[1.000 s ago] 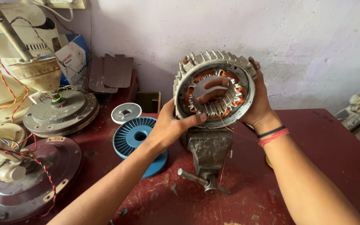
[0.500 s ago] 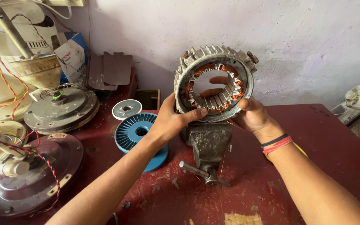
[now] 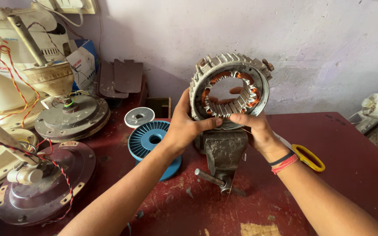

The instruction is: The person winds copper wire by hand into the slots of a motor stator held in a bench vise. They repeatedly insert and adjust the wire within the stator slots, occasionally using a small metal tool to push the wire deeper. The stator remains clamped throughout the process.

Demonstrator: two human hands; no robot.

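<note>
Both hands, left hand [image 3: 184, 126] and right hand [image 3: 255, 129], grip the stator [image 3: 229, 89] above the bench vise [image 3: 224, 150]; it looks heavy and stiff, so hold the ribbed rim, because copper windings [image 3: 206, 94] are fragile.

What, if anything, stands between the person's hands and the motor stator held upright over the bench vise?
Nothing visible does: the left hand and right hand both already touch the stator at its lower rim, above the vise.
</note>
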